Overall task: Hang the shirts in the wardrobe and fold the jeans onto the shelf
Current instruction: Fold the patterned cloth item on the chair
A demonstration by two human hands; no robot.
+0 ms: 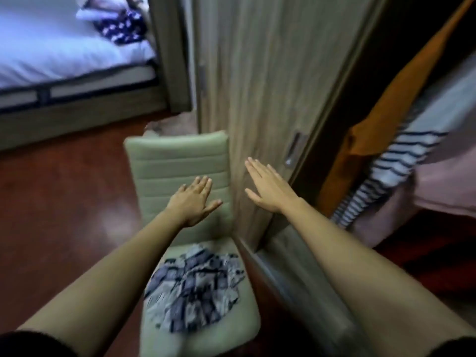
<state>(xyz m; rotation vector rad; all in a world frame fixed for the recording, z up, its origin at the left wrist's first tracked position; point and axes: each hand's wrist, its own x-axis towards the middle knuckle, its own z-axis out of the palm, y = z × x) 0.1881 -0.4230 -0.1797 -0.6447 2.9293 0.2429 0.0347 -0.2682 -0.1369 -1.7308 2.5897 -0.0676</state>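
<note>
- left hand (193, 202) and right hand (268, 189): each grip spread flat, holding nothing.
- patterned shirt (195, 287) crumpled on chair (177, 161); best lifted by the collar, shaken out.
- wardrobe (401, 104) stands open alongside.

One head-worn wide-angle view looks forward and steeply down, close over a chair (177, 171) beside the wardrobe door (270, 86)

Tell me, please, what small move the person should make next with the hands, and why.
Probably lower the left hand onto the crumpled patterned shirt lying on the chair seat and gather it. Both hands, the right hand too, are open and empty, held out above the chair, the shirt sits unhung, and the wardrobe stands open at the right with clothes already hanging.
</note>
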